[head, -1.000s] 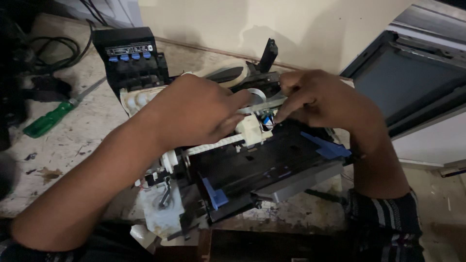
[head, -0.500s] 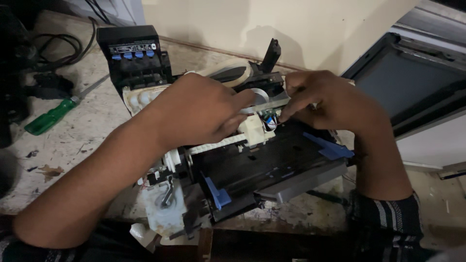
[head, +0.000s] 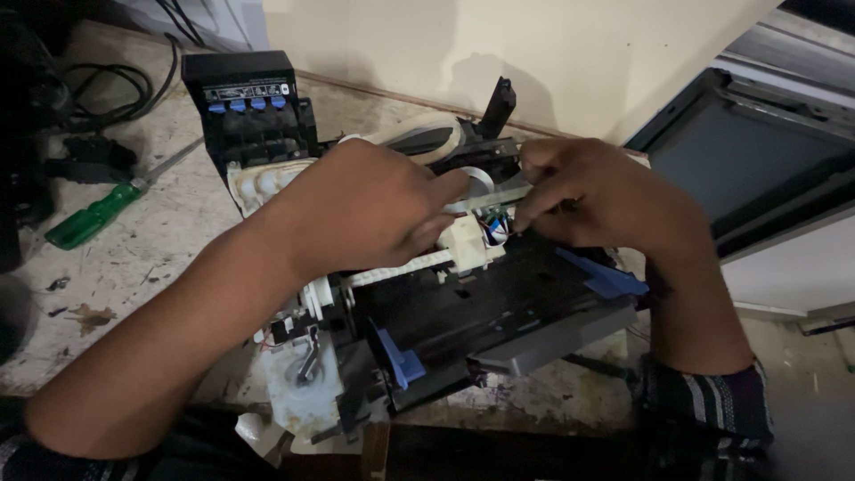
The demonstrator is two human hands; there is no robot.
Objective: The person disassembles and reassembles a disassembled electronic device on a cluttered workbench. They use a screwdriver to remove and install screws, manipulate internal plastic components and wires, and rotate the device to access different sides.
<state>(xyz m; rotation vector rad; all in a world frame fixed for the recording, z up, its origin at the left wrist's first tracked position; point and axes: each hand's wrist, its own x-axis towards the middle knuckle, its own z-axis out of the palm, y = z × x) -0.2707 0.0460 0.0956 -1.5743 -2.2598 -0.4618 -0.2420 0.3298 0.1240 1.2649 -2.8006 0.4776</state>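
Opened printer (head: 472,321), cover off, sits at centre of the table (head: 134,258), front edge toward the person. Black frame, two blue plastic tabs, one at 7 o'clock on the body (head: 401,361) and one at 3 o'clock (head: 606,278).

Both hands meet over the small white carriage block (head: 468,242) on the toothed white rail, just above the middle of the printer. Left hand (head: 365,209) lies across the top from 9 o'clock, fingers curled narrow and pressed down near the block; what they pinch is hidden under the palm. Right hand (head: 592,191) comes in from 3 o'clock, fingers closed narrow on a thin pale strip (head: 499,193) that runs between the two hands. Coloured wires (head: 492,227) show just below that strip.

Against the two earlier views: hands and printer sit in nearly the same places, grip unchanged. No part has come free; work reads as a sustained hold or slow pull at the carriage.

Outward: white gear housing (head: 303,374) at the printer's 7 o'clock corner. Black ink tank unit with blue caps (head: 249,102) at 11 o'clock, touching the printer's rear. Green-handled screwdriver (head: 89,221) at 9 o'clock, well apart. Black cables (head: 116,89) beyond it. Dark flat lid panel (head: 748,169) leaning at 2 o'clock.
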